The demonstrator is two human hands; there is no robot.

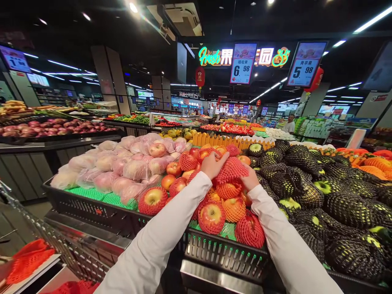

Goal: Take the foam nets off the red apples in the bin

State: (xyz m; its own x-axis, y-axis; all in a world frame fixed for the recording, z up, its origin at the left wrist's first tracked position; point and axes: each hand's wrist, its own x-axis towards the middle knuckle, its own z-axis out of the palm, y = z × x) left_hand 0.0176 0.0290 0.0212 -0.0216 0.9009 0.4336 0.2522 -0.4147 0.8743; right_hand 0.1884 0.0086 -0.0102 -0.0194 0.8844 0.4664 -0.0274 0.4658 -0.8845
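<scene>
Two hands are on one apple, both yours. Your left hand (213,163) lies palm-down with fingers spread wide over the upper left side of a red foam net sleeve (230,170) that wraps the fruit. Your right hand (250,179) closes on the same sleeve from its 4 o'clock side, fingers curled into the mesh; whether the grip is tight cannot be told. The sleeved apple sits on top of the pile, near the middle of the apple crate (220,251), a black perforated bin.

At 6 o'clock from the hands lie further netted apples: one with its yellow-red skin exposed (211,216) and one fully covered in red mesh (250,230) just beside it. At 9 o'clock a netted apple (152,199) rests on the green liner mat (88,192), with bagged pale fruit (134,169) stacked behind it. At 3 o'clock the neighbouring bin holds green fruit in black foam nets (309,192). At 12 o'clock, overhead, hang two price boards, 6.98 (243,63) and 5.98 (306,64). At 7 o'clock, low in view, stands a wire trolley (58,245) holding loose red netting (27,259).
</scene>
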